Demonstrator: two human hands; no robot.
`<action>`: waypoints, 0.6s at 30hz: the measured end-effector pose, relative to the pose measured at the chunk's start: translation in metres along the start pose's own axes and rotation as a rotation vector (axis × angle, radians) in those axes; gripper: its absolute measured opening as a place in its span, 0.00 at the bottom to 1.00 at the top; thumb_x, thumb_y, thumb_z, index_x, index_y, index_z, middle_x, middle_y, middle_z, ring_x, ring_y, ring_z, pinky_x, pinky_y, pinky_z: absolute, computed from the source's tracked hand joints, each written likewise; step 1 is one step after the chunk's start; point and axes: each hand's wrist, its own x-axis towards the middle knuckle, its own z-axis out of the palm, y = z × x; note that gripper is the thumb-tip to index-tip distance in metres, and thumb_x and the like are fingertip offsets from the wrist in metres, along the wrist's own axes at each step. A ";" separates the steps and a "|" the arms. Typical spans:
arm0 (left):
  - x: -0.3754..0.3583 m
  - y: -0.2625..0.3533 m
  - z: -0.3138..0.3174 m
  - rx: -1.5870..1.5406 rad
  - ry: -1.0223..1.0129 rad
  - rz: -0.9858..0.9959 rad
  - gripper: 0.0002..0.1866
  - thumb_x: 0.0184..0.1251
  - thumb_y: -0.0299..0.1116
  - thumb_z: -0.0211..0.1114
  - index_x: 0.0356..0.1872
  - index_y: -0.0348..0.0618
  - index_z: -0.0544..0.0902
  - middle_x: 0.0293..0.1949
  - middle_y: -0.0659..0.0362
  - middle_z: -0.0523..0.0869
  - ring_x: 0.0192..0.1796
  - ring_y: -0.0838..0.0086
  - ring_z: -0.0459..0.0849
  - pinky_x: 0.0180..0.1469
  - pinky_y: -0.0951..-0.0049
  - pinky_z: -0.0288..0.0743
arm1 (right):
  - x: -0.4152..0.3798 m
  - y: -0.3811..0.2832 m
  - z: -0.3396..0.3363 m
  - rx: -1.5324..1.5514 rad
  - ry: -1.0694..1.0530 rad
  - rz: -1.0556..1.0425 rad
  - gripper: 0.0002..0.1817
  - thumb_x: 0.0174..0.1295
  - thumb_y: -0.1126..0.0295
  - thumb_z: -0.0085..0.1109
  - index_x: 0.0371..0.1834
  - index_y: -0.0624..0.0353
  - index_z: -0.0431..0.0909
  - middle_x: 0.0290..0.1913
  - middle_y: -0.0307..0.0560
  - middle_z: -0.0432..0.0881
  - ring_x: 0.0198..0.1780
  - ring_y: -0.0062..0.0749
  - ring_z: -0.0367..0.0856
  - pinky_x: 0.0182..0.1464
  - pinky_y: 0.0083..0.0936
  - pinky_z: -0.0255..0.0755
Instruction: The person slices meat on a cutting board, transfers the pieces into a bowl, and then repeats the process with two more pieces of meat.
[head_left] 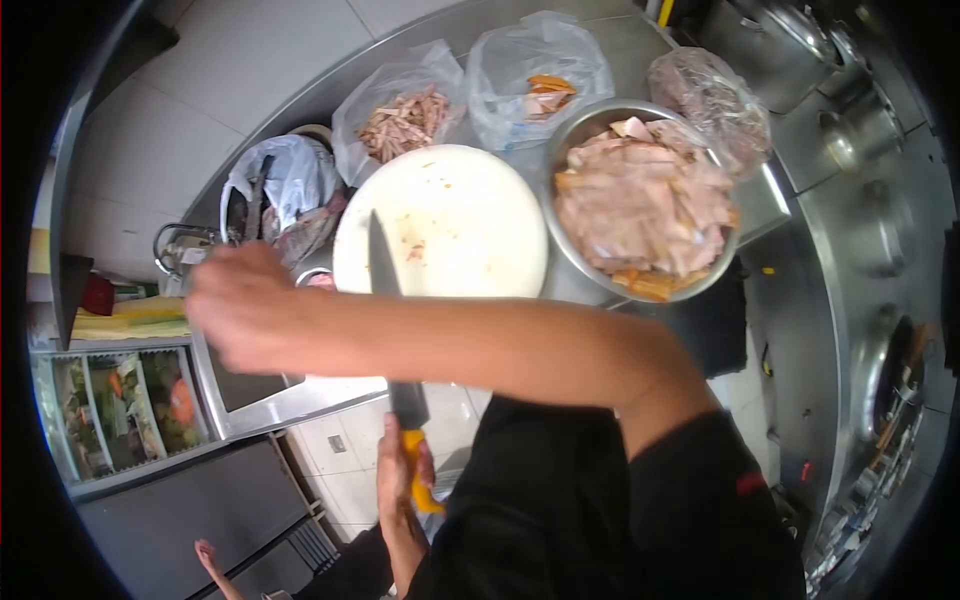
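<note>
My left hand (393,470) is closed around the yellow handle of a knife (408,402). Its blade runs away from me beneath my right forearm, the tip over a round white chopping board (485,210). My right hand (240,305) is well apart from the left, reached across to the left side; it is blurred, and I cannot tell whether its fingers are open or closed.

The board carries a few small scraps and sits on a stainless steel surface (625,60) with a curved outer edge. Just to its right I see a metal bowl (551,205) heaped with sliced pink meat (640,205). Beyond the board are two clear plastic bags, one with meat strips (405,122), the other with a few browned pieces (548,92). A wrapped bundle (712,105) lies beside the bowl's far side. To the left of the board, a plastic bag (295,175) sits in a round container.

Around the surface, the room has pale floor tiles (195,85). At left, compartments of vegetables (120,400) stand above a grey cabinet front (190,510), near another person's hand (205,550). Along the right side are metal pots (770,55) and steel counters
</note>
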 end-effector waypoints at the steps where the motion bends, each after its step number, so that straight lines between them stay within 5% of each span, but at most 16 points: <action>1: 0.000 -0.004 -0.001 0.011 0.041 -0.007 0.41 0.77 0.73 0.42 0.24 0.42 0.73 0.12 0.63 0.69 0.11 0.74 0.71 0.16 0.74 0.67 | -0.036 0.008 -0.048 -0.003 -0.197 0.160 0.14 0.46 0.67 0.70 0.38 0.57 0.88 0.41 0.51 0.84 0.49 0.46 0.85 0.47 0.47 0.79; 5: -0.005 -0.013 -0.001 0.053 0.106 0.024 0.42 0.76 0.75 0.40 0.23 0.42 0.74 0.12 0.63 0.69 0.11 0.75 0.71 0.17 0.75 0.68 | -0.180 0.083 -0.134 -0.018 0.164 0.472 0.16 0.60 0.70 0.71 0.52 0.57 0.87 0.49 0.56 0.87 0.55 0.52 0.84 0.61 0.43 0.75; 9: -0.003 -0.019 0.005 0.086 0.160 0.053 0.43 0.76 0.76 0.39 0.23 0.42 0.74 0.12 0.63 0.69 0.12 0.76 0.71 0.16 0.77 0.68 | -0.283 0.110 -0.253 -0.236 0.347 0.796 0.12 0.64 0.77 0.65 0.51 0.61 0.88 0.48 0.51 0.89 0.47 0.42 0.88 0.51 0.33 0.80; 12: 0.002 -0.019 0.013 0.088 0.155 0.056 0.43 0.76 0.76 0.38 0.24 0.42 0.73 0.12 0.63 0.69 0.11 0.76 0.72 0.16 0.76 0.68 | -0.343 0.126 -0.321 -0.578 0.341 0.886 0.13 0.63 0.79 0.64 0.50 0.61 0.88 0.46 0.52 0.88 0.44 0.40 0.88 0.48 0.32 0.80; 15: 0.008 -0.014 0.024 0.091 0.132 0.073 0.42 0.75 0.76 0.39 0.24 0.42 0.73 0.13 0.63 0.69 0.11 0.76 0.72 0.15 0.75 0.67 | -0.351 0.130 -0.353 -0.585 0.310 1.057 0.14 0.62 0.77 0.66 0.51 0.60 0.88 0.47 0.52 0.88 0.45 0.42 0.87 0.49 0.33 0.80; 18: 0.012 -0.005 0.040 0.111 0.120 0.090 0.42 0.75 0.76 0.40 0.24 0.42 0.73 0.13 0.62 0.69 0.11 0.75 0.72 0.15 0.75 0.67 | -0.338 0.151 -0.359 -0.721 0.103 0.849 0.16 0.61 0.73 0.67 0.52 0.56 0.88 0.52 0.52 0.87 0.54 0.49 0.84 0.59 0.39 0.77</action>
